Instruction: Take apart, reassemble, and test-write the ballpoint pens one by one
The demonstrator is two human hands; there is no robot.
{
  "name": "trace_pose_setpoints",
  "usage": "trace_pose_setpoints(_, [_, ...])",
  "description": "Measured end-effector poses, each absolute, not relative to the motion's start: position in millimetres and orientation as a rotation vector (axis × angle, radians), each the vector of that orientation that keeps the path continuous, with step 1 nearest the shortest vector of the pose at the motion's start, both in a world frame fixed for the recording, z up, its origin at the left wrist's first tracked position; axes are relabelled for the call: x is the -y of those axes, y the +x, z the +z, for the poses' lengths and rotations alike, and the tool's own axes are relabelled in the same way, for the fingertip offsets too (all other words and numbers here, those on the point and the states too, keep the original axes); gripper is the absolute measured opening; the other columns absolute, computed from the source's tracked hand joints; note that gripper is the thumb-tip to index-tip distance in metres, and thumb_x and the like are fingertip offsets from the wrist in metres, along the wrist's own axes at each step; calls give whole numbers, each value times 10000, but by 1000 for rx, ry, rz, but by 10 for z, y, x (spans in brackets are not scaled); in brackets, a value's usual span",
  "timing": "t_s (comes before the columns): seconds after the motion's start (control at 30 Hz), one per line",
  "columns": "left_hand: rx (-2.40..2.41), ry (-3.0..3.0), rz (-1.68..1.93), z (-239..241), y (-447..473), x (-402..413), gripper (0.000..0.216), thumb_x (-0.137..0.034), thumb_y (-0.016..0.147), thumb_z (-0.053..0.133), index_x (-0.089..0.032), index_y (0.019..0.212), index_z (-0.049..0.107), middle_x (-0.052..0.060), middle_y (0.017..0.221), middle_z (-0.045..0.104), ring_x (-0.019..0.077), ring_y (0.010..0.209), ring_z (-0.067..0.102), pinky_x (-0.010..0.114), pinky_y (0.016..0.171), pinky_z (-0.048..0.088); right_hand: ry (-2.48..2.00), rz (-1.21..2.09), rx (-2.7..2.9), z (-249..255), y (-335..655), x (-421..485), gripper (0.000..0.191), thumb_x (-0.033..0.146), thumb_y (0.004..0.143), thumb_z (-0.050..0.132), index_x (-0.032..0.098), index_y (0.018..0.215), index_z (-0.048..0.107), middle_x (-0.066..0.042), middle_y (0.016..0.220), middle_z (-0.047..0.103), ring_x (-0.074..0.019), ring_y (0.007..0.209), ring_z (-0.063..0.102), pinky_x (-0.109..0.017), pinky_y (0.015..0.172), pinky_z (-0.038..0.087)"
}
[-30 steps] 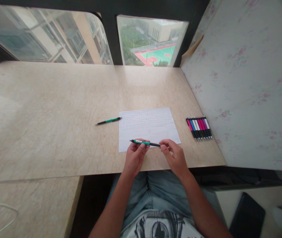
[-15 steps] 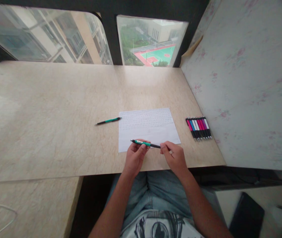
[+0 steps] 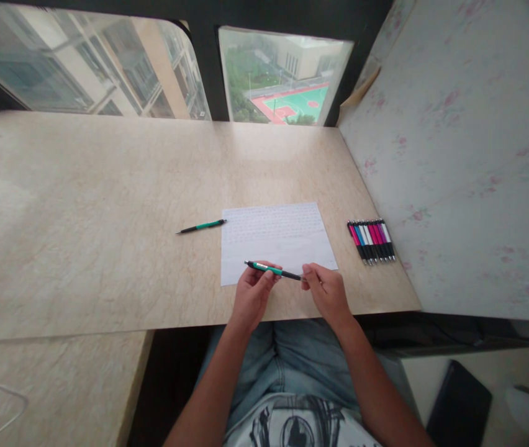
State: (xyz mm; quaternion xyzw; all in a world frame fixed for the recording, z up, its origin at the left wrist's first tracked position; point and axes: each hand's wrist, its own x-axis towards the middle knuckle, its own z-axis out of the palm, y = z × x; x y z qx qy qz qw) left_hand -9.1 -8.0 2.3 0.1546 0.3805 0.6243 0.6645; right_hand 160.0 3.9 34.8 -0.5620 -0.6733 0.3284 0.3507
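Note:
Just above the near edge of a sheet of paper (image 3: 269, 239) covered in lines of handwriting, I hold a green and black pen (image 3: 272, 269). My left hand (image 3: 254, 293) is closed round its green barrel, thumb on top. At the pen's black tip end, the thumb and fingers of my right hand (image 3: 327, 288) are pinched together; they hide the very point. A second green and black pen (image 3: 201, 226) lies on the table by the paper's left edge.
Several pens (image 3: 370, 241) with pink, blue, white and purple barrels lie side by side right of the paper, near the patterned wall (image 3: 455, 174). The marbled tabletop (image 3: 106, 230) runs back to a window. A white cable (image 3: 8, 391) lies at lower left.
The hands and the held pen stay almost in place, with a slight shift of the right fingers at the tip. The whole view has moved a little.

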Motion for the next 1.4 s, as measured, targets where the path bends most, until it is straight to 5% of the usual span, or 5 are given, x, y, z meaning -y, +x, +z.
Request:
trace_pose_setpoints(0.43, [-934, 450, 1430, 7, -87, 97, 242, -297, 718, 813, -186, 894, 690, 33, 879, 722, 125, 807, 656, 268, 810, 513, -1396, 809, 2001, 392, 1622, -40, 363, 330, 1000, 409, 198, 694, 554, 1, 626, 552, -150, 606, 543, -275, 597, 391])
trace_pose_setpoints(0.6, [-1089, 676, 1379, -4, -56, 109, 228, -309, 721, 803, -180, 875, 696, 24, 823, 705, 138, 764, 635, 276, 767, 500, -1303, 709, 2120, 509, 1589, -45, 158, 302, 935, 560, 198, 1016, 648, -82, 971, 670, -226, 927, 614, -349, 826, 487])
trace_pose_setpoints(0.8, [-1145, 873, 1296, 19, -51, 130, 204, -310, 699, 811, -179, 789, 683, 6, 743, 673, 145, 705, 597, 264, 680, 468, -1229, 922, 2155, 538, 1511, -30, 351, 199, 938, 525, 252, 1281, 574, -83, 1040, 677, -226, 953, 649, -406, 874, 527])
trace_pose_setpoints(1.03, [-1046, 855, 1308, 31, -91, 129, 210, -378, 851, 673, -179, 913, 686, 32, 789, 683, 144, 717, 602, 282, 725, 473, -1182, 1287, 1300, 384, 1774, -131, 924, 275, 804, 718, 366, 1522, 145, 12, 953, 653, -168, 808, 698, -368, 763, 604])
trace_pose_setpoints(1.4, [-1088, 858, 1299, 41, -92, 125, 200, -369, 859, 664, -174, 886, 702, 49, 800, 696, 159, 731, 619, 283, 724, 486, -1206, 1052, 825, 246, 2020, -278, 837, 309, 755, 763, 390, 1445, 295, 28, 947, 657, -158, 761, 704, -383, 728, 605])
